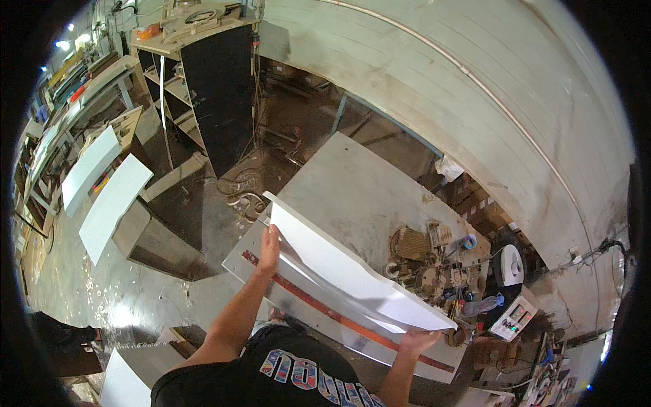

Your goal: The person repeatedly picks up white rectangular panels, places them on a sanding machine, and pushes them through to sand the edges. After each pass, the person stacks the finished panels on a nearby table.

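White panel (339, 254), long, one edge curved, sits between the two hands, above the near side of the grey counter (332, 169). Panel is tilted; can't tell whether its lower edge touches the counter.

Left hand (269, 249) holds the panel's left end, fingers pointing up along it. Right hand (418, 341) holds the opposite end from below, fingers by the lower corner; exact finger wrap unclear on both. Forearms wide apart, black printed shirt (271, 376) between them.

Red-brown strip (352, 330) runs along the counter from just beside the left hand to below the right hand. Beyond the right hand, clutter on the counter: brown ribbed block (412, 244), blue roll (468, 241), clear plastic bottle (480, 306), small parts too jumbled to tell. Right of the right hand, control box (513, 319) with lit red and green displays; white oval part (512, 264) above it.

Left of the left hand, well apart, two more white panels (116, 203) lie side by side, slanted. Beyond the left hand, black-sided shelf unit (220, 95) with things on top. Another person's dark-clad leg (64, 334) shows far left of the left hand.
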The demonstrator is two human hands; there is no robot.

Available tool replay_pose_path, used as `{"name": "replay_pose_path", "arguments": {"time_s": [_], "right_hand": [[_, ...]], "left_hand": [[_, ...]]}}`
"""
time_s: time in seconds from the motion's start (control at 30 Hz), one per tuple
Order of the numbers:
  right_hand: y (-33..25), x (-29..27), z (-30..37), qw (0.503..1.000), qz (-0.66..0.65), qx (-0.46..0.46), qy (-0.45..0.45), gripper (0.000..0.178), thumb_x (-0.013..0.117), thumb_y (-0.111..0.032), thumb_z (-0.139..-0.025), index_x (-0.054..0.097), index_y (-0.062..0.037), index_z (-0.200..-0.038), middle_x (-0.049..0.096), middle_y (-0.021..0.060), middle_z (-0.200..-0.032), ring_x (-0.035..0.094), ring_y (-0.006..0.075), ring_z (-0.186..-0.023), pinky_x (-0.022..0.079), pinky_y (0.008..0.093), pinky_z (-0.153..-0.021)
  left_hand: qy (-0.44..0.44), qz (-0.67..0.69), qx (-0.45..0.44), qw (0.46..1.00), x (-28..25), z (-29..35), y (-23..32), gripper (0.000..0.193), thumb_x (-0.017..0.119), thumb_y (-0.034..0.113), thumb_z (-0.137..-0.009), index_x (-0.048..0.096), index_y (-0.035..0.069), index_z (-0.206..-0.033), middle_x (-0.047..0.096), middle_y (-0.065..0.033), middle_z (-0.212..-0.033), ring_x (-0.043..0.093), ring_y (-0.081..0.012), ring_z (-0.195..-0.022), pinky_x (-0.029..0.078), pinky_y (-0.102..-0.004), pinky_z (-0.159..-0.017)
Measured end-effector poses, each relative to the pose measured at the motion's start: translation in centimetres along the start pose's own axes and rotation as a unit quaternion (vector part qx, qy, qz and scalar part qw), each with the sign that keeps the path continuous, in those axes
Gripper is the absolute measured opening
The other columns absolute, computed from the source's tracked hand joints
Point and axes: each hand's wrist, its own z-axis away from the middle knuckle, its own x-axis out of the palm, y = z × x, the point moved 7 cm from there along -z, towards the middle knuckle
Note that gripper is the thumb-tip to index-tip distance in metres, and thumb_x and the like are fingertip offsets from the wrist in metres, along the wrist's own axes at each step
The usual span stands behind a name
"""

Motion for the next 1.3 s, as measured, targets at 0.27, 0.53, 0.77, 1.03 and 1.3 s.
{"name": "replay_pose_path", "arguments": {"time_s": [0.27,0.53,0.77,1.03,1.3], "right_hand": [[-1.6,-3.2,-0.6,0.991,0.068,-0.040,-0.111,0.065,0.050,-0.059,-0.112,0.063,-0.0082,-0.150,0.072,0.0124,-0.143,0.067,0.0357,-0.135,0.052,0.0531,-0.118],[-2.6,-4.1,-1.0,0.994,-0.003,-0.007,-0.113,0.042,0.059,-0.041,-0.113,0.068,-0.0090,-0.139,0.075,0.0076,-0.137,0.073,0.0267,-0.125,0.059,0.0436,-0.108],[-1.8,-5.8,-2.1,0.996,0.011,0.010,-0.086,0.039,0.062,-0.036,-0.112,0.069,-0.0085,-0.138,0.077,0.0086,-0.133,0.073,0.0262,-0.123,0.060,0.0442,-0.108],[-16.1,-4.2,-4.1,0.978,0.129,-0.142,-0.085,0.033,0.063,-0.038,-0.112,0.070,-0.0091,-0.125,0.075,0.0053,-0.122,0.069,0.0210,-0.111,0.055,0.0392,-0.101],[-12.7,18.2,5.6,0.766,0.548,-0.124,-0.313,0.040,0.064,-0.034,-0.113,0.076,-0.0018,-0.132,0.076,0.0110,-0.130,0.069,0.0220,-0.121,0.050,0.0386,-0.110]], "left_hand": [[-0.010,-0.144,-0.057,0.988,3.5,3.0,3.8,0.080,0.049,0.062,-0.118,0.049,-0.008,-0.158,0.058,-0.0193,-0.155,0.053,-0.0272,-0.141,0.040,-0.0411,-0.122],[0.030,-0.239,0.045,0.970,9.5,3.3,16.8,0.059,0.053,0.054,-0.119,0.074,0.000,-0.127,0.068,-0.0058,-0.106,0.061,-0.0179,-0.099,0.048,-0.0353,-0.091],[0.084,-0.205,0.023,0.975,8.0,3.3,16.5,0.062,0.046,0.054,-0.122,0.076,0.002,-0.107,0.043,0.0053,-0.076,0.039,-0.0090,-0.070,0.035,-0.0325,-0.065],[0.061,-0.212,0.066,0.973,8.9,4.0,16.4,0.051,0.056,0.050,-0.119,0.071,0.001,-0.122,0.052,0.0017,-0.088,0.048,-0.0125,-0.083,0.042,-0.0341,-0.075],[0.019,-0.143,0.056,0.988,9.8,4.9,16.7,0.041,0.065,0.039,-0.117,0.063,0.001,-0.132,0.065,-0.0050,-0.112,0.058,-0.0160,-0.104,0.049,-0.0355,-0.096]]}}
